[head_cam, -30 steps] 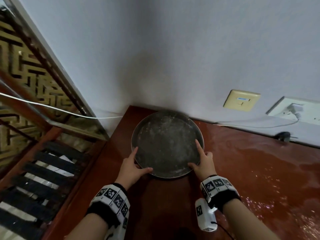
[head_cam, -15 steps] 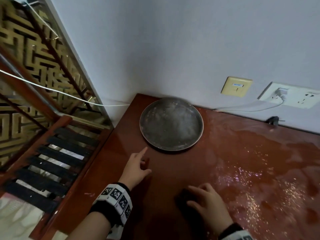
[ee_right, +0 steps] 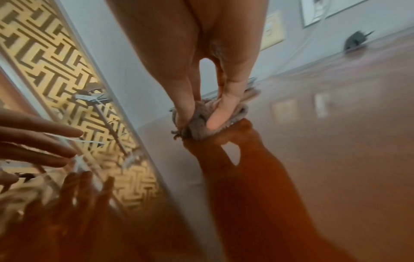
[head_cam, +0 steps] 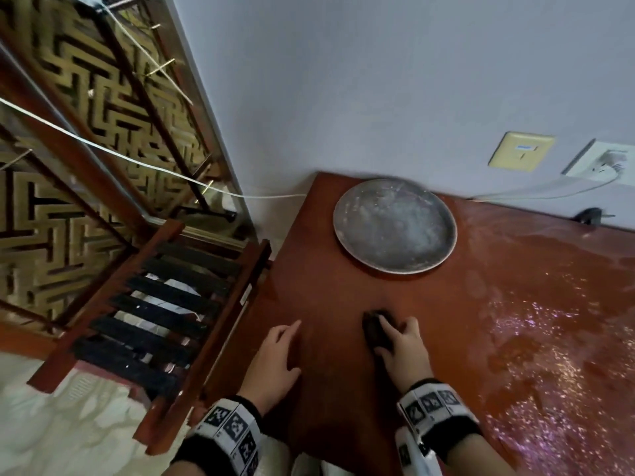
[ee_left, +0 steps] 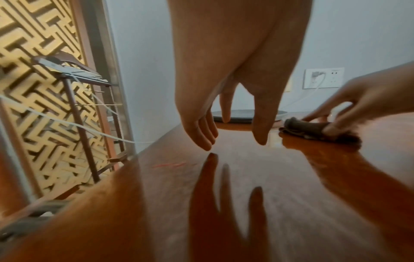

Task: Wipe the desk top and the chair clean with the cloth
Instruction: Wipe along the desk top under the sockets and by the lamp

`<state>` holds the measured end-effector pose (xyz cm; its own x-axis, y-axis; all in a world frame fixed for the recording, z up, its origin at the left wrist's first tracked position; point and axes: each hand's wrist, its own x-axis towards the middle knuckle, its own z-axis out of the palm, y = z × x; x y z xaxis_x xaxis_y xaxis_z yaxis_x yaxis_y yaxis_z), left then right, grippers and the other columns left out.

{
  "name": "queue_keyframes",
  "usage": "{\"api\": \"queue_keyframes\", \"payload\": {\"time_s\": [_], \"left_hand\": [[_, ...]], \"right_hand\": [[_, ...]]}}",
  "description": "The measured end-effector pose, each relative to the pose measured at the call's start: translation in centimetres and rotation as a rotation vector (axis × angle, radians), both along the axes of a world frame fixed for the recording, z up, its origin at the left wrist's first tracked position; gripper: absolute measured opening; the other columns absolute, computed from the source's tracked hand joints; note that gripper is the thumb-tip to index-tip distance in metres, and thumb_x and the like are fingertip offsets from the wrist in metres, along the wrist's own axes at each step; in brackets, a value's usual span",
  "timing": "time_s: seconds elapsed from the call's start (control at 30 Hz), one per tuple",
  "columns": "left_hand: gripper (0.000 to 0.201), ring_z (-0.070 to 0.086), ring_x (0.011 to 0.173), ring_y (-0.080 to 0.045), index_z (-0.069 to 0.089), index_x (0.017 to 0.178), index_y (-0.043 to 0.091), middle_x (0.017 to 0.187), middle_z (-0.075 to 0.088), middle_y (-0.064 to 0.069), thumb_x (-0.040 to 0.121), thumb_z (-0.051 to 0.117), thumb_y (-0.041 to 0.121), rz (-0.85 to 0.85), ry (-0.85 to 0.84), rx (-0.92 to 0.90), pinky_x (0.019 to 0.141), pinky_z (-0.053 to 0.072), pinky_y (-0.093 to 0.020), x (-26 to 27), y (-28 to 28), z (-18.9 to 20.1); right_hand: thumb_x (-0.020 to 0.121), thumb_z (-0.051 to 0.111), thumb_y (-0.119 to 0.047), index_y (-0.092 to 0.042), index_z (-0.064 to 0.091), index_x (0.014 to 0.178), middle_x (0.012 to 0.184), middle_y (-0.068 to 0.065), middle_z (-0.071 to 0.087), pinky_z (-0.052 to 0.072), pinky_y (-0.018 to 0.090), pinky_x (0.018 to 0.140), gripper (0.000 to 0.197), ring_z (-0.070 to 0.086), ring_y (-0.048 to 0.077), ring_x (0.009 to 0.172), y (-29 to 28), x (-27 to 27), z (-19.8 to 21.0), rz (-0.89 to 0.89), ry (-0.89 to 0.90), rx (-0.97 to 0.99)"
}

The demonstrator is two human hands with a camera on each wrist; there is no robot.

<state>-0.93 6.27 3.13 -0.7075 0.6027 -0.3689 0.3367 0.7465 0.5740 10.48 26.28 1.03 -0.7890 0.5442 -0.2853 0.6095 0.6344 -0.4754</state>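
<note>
Left hand (head_cam: 271, 364) flat and relaxed, fingers straight, hovering just over the glossy red-brown desk top (head_cam: 326, 297). Just beside it, right hand (head_cam: 402, 352) pinching a bunched, fuzzy dark cloth (head_cam: 376, 329) against the wood. Beyond, by the wall, a round, scuffed metal tray (head_cam: 395, 226).

Desk top (head_cam: 343, 297): glossy red-brown wood, strongly reflective, set against the wall; its surface toward 3 o'clock carries a wet, speckled sheen. Cloth (head_cam: 376, 329): small, dark grey-brown, bunched into a wad with frayed edges, lying on the desk top at 6 o'clock from the desk's far corner, toward the near edge. The chair cannot be identified with certainty in these views.
</note>
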Motion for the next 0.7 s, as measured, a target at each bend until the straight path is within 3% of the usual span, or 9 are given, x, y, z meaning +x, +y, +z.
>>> {"api": "queue_keyframes", "payload": {"time_s": [0.13,0.2,0.3,0.37,0.43,0.5,0.6,0.63,0.7], "left_hand": [[0.087,0.035,0.133,-0.014,0.011,0.152,0.025,0.147,0.023,0.004,0.085,0.062,0.004,0.111,-0.006,0.008,0.102,0.032,-0.02,-1.6,-4.8,-0.2],[0.085,0.038,0.131,-0.017,0.013,0.152,0.022,0.147,0.025,0.0,0.083,0.055,-0.005,0.163,0.005,0.005,0.102,0.035,-0.023,-2.5,-6.5,-0.5],[0.081,0.039,0.13,-0.017,0.02,0.15,0.021,0.147,0.025,0.001,0.082,0.049,-0.012,0.26,0.012,-0.012,0.105,0.036,-0.026,-3.6,-8.3,-0.6],[0.077,0.039,0.129,-0.017,0.025,0.148,0.02,0.146,0.028,0.001,0.083,0.051,-0.011,0.278,0.02,0.004,0.105,0.036,-0.027,-4.6,-9.0,-0.6],[0.074,0.04,0.129,-0.017,0.028,0.147,0.019,0.145,0.03,0.0,0.083,0.05,-0.012,0.265,0.003,0.043,0.105,0.036,-0.028,-5.4,-9.2,-0.5],[0.073,0.039,0.128,-0.017,0.029,0.146,0.019,0.144,0.03,0.002,0.083,0.047,-0.013,0.261,-0.013,0.061,0.104,0.037,-0.028,-5.7,-9.2,-0.4],[0.071,0.04,0.126,-0.015,0.03,0.146,0.018,0.143,0.031,0.002,0.084,0.044,-0.014,0.238,-0.015,0.084,0.103,0.038,-0.024,-5.5,-8.9,-0.7],[0.071,0.041,0.126,-0.015,0.03,0.147,0.017,0.143,0.031,0.002,0.084,0.043,-0.014,0.227,-0.021,0.084,0.102,0.038,-0.023,-5.4,-8.9,-0.8],[0.071,0.043,0.125,-0.015,0.03,0.147,0.017,0.144,0.031,0.002,0.084,0.042,-0.015,0.205,-0.034,0.082,0.1,0.039,-0.021,-5.2,-8.7,-1.2]], "right_hand": [[0.091,0.055,-0.019,-0.026,0.03,0.146,0.139,0.01,0.022,0.032,0.028,0.104,0.06,0.037,0.027,0.122,-6.9,-6.3,-0.3,0.162,0.013,-0.006],[0.092,0.05,-0.015,-0.025,0.024,0.147,0.145,0.013,0.017,0.035,0.034,0.104,0.062,0.031,0.032,0.126,-10.9,-7.3,-0.5,0.349,0.009,0.011],[0.089,0.044,-0.007,-0.019,0.019,0.148,0.147,0.016,0.016,0.045,0.044,0.093,0.065,0.028,0.037,0.124,-15.8,-6.2,0.1,0.726,-0.028,0.021],[0.09,0.042,-0.008,-0.021,0.02,0.147,0.144,0.015,0.02,0.048,0.046,0.085,0.063,0.031,0.038,0.12,-15.4,-5.6,-0.1,0.849,0.013,0.082],[0.085,0.052,-0.006,-0.026,0.029,0.142,0.135,0.015,0.032,0.051,0.043,0.08,0.064,0.044,0.04,0.114,-12.7,-6.2,-1.5,0.736,0.069,0.157],[0.078,0.064,-0.004,-0.026,0.039,0.136,0.126,0.016,0.04,0.052,0.036,0.078,0.067,0.055,0.039,0.103,-8.7,-7.8,-2.7,0.392,0.151,0.237],[0.088,0.049,-0.003,-0.026,0.038,0.14,0.135,0.013,0.031,0.044,0.034,0.09,0.058,0.046,0.032,0.111,-6.6,-9.7,-2.1,0.046,-0.001,0.168],[0.088,0.048,-0.003,-0.025,0.038,0.141,0.138,0.014,0.03,0.044,0.035,0.092,0.058,0.045,0.033,0.112,-7.6,-10.1,-1.7,0.045,0.016,0.146],[0.082,0.053,-0.002,-0.022,0.042,0.139,0.138,0.019,0.034,0.048,0.04,0.088,0.061,0.049,0.041,0.111,-11.5,-9.3,-1.7,0.289,0.116,0.139]]}}
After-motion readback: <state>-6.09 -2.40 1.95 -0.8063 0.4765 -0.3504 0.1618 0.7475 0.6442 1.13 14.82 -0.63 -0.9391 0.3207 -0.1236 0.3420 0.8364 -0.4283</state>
